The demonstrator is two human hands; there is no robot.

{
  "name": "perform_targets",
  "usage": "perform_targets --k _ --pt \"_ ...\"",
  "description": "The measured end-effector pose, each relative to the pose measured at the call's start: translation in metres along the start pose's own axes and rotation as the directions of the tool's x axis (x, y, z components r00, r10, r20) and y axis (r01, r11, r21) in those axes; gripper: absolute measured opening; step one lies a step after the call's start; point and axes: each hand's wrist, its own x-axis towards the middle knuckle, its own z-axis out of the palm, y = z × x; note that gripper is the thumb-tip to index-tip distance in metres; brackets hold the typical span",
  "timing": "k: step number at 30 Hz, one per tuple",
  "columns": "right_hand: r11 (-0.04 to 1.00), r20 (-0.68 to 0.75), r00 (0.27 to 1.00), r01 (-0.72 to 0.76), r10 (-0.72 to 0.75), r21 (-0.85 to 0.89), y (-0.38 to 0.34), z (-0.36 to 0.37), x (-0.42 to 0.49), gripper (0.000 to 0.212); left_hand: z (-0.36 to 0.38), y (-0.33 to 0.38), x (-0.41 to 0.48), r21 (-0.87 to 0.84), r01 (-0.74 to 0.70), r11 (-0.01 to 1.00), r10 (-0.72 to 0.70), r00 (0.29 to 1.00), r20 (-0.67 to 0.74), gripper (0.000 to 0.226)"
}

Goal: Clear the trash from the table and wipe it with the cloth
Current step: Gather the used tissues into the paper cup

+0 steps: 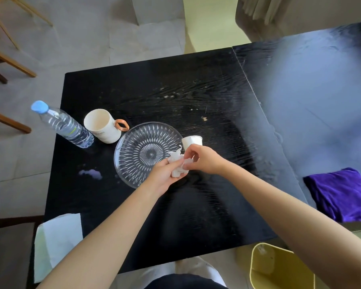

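Left hand [164, 177] cups a crumpled white tissue [177, 164] from below and the right hand [204, 159] pinches its upper edge, both above the near-right rim of the glass plate [140, 142] on the black desk [196, 90]. A paper cup [192, 140] stands just behind them. The purple cloth [342, 193] lies well apart to the right.

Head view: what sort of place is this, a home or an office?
Probably a home dining area. A black table carries a mug, a glass plate and a water bottle; wooden chairs stand on the tiled floor beside it, and a yellow bin stands close by.
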Motion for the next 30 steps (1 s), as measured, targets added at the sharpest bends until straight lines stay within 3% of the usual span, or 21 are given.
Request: perform_targets --k 2,5,8,14,17,19,22,27,30 --pt "0.998 -0.088 0.994 -0.064 0.066 0.018 0.007 -0.011 0.013 0.031 -0.004 0.001 0.002 0.020 -0.019 1.000 0.020 0.999 -0.037 0.009" --pt "0.946 -0.257 0.918 -0.322 0.303 -0.034 0.018 -0.025 0.034 0.069 -0.014 0.002 0.004 0.020 -0.049 0.999 0.051 0.994 -0.095 0.013" --pt "0.874 -0.185 0.867 -0.481 0.463 -0.070 0.025 -0.012 0.050 0.092 -0.022 0.003 0.005 0.024 -0.060 0.998 0.063 0.990 -0.128 0.014" --pt "0.847 -0.162 0.831 -0.520 0.532 0.112 0.021 0.012 0.066 0.094 -0.029 0.026 0.003 0.138 -0.107 0.985 0.128 0.980 -0.152 0.042" --pt "0.905 -0.194 0.889 -0.378 0.414 0.197 0.032 0.010 0.060 0.086 -0.027 0.043 0.003 0.265 -0.168 0.949 0.217 0.962 -0.166 0.052" --pt "0.953 -0.210 0.939 -0.234 0.273 0.191 0.027 0.006 0.042 0.072 -0.019 0.052 0.004 0.455 -0.218 0.863 0.318 0.935 -0.155 0.050" --pt "0.982 -0.191 0.976 -0.066 0.100 0.176 0.008 0.003 0.012 0.061 -0.004 0.058 0.007 0.703 -0.282 0.653 0.445 0.894 -0.054 0.045" --pt "0.988 -0.192 0.975 -0.085 0.110 0.132 0.010 0.006 -0.015 0.077 0.015 0.046 0.004 0.859 -0.431 0.275 0.533 0.812 0.237 0.041" --pt "0.983 -0.244 0.961 -0.095 0.131 0.155 0.015 0.011 -0.030 0.074 0.021 0.037 -0.001 0.847 -0.495 0.193 0.491 0.796 0.353 0.041"
